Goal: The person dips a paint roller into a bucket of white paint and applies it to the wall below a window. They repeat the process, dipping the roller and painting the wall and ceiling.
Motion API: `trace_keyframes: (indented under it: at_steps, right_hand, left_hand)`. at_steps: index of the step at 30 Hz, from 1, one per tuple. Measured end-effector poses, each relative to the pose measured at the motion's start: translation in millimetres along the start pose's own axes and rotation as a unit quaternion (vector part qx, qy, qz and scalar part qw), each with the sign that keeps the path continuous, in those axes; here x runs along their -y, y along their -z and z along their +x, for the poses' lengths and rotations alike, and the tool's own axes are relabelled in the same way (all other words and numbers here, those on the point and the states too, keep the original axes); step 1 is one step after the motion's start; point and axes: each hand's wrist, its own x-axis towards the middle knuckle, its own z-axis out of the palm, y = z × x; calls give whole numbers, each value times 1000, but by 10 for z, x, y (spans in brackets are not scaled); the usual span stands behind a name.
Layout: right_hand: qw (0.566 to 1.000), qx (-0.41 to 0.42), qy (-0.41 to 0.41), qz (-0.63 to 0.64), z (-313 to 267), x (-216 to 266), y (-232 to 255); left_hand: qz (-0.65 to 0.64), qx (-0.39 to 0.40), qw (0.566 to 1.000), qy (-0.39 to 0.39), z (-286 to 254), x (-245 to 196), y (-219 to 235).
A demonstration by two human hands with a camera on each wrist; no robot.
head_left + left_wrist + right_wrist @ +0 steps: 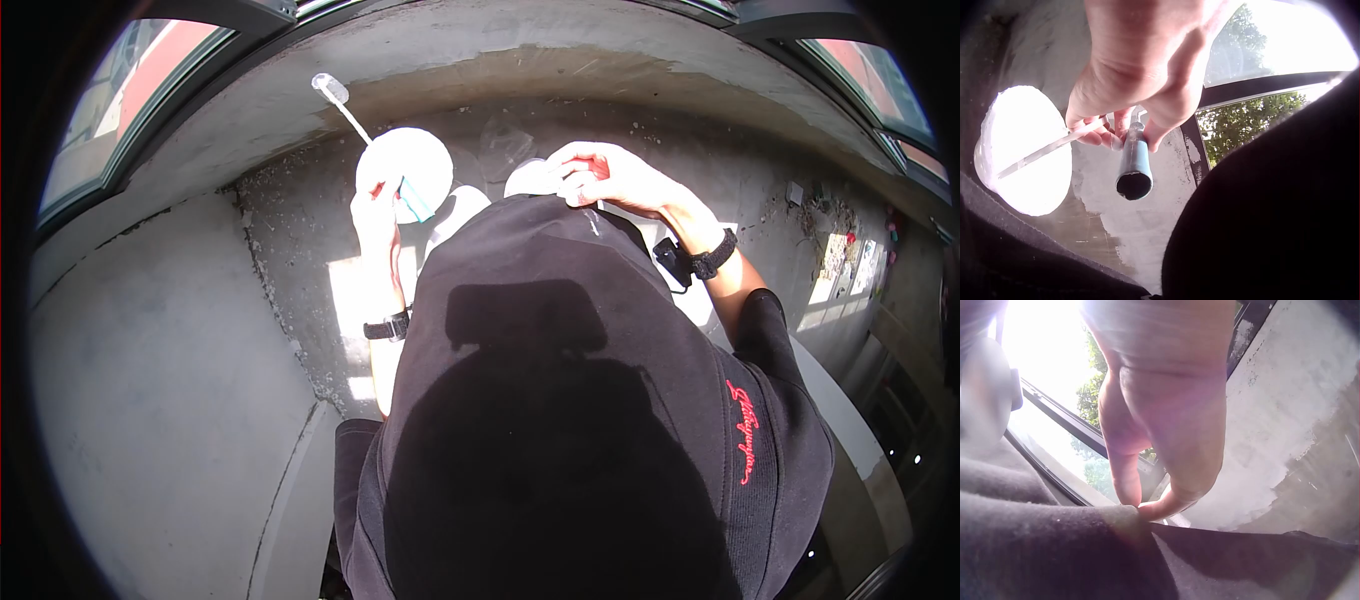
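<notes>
Black garment (560, 400) drapes over a grey concrete ledge (170, 350) below windows.

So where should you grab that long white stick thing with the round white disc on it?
Grip the thin stick low down, just under the round white disc, coming from below. The left hand already pinches it there, alongside a small teal tube. The disc is wide and flat, so fingers probably cannot wrap it; the slim stick fits them.
</notes>
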Motion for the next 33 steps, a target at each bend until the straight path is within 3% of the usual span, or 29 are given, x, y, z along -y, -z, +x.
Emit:
trace_keyframes:
  at_steps: [29, 33]
  right_hand:
    - [999, -22, -17, 44, -18, -9, 74]
    - [996, -34, 8, -81, -96, 94, 208]
  left_hand:
    - [6, 2, 1000, 15, 52, -2, 36]
    - [4, -10, 1000, 20, 64, 64, 121]
